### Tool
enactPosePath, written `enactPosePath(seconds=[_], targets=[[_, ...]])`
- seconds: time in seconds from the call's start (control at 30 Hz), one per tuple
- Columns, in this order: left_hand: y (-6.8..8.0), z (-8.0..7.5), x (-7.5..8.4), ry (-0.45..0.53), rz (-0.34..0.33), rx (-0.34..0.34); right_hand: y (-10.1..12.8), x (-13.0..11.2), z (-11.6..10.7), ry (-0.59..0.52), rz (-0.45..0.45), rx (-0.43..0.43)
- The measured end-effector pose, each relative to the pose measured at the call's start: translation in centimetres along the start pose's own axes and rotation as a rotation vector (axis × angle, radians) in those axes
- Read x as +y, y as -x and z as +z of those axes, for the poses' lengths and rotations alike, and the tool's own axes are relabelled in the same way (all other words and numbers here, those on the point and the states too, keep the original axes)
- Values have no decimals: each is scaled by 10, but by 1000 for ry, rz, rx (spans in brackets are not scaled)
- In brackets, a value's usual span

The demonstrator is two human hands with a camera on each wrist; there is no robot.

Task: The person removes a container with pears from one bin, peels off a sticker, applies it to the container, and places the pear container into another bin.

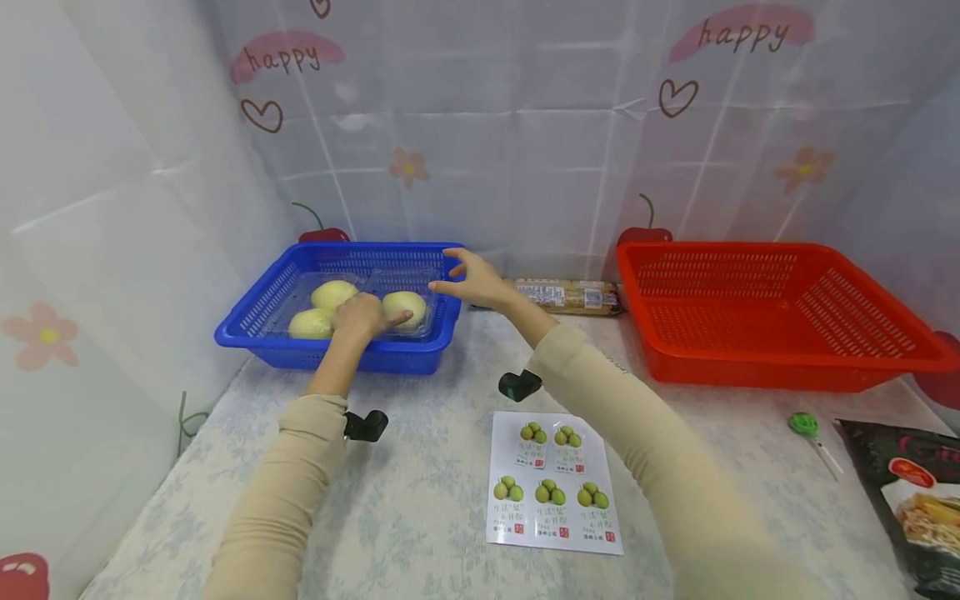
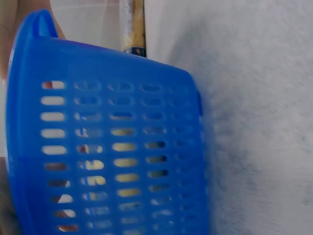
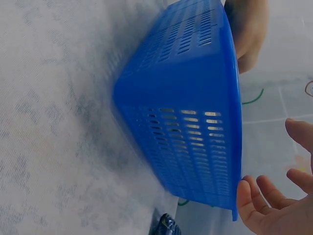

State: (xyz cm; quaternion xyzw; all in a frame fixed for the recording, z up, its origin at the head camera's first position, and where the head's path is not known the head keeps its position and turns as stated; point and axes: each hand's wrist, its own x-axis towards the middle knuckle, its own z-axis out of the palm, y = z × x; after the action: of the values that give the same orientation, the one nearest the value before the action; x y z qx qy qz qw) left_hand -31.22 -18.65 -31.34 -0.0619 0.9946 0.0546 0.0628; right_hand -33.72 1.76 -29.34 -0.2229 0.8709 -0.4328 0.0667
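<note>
Sticker sheet (image 1: 553, 483) nearest me on the counter (image 1: 405, 508). Beyond it, blue basket (image 1: 300, 358) with pale round fruits (image 1: 311, 324) in clear plastic packaging (image 1: 405, 277). My left grip (image 1: 358, 317) is over them, fingertips hidden; can't tell if it holds any. Fruits: probably firm, weighty, bruisable; cup round the middle. Packaging: likely light, flexy; take the edges. Farther, my right grip (image 1: 472, 279) spreads wide, holding nothing, by the basket rim.

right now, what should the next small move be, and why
Probably bring the right hand inward to steady the clear container: that hand is by the right rim of the blue basket, fingers apart, holding nothing, while the left hand is down among the pale round items.
</note>
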Motion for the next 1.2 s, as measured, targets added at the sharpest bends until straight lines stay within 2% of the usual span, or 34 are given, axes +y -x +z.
enactPosePath(seconds=[0.2,0.33,0.43,0.53,0.7,0.83,0.9,1.07,1.2], targets=[[-2,-6,7,-13,10,-73,-5,-4,3,-27,37,12],[-5,-4,4,-10,6,-120,-6,-4,3,-41,45,11],[-7,-1,-1,28,18,-97,-6,-4,4,-38,40,13],[-6,-1,-5,87,30,-34,-5,-4,6,-35,31,21],[-3,-5,-7,234,-13,89,-4,-4,9,-26,20,31],[1,-7,-6,329,-33,124,-4,-3,9,-25,13,39],[2,-8,-7,432,-17,115,-5,-2,10,-14,8,40],[6,-6,-9,766,32,103,-6,-1,10,9,4,43],[9,-4,-12,899,43,167,-5,-2,10,14,7,48]])
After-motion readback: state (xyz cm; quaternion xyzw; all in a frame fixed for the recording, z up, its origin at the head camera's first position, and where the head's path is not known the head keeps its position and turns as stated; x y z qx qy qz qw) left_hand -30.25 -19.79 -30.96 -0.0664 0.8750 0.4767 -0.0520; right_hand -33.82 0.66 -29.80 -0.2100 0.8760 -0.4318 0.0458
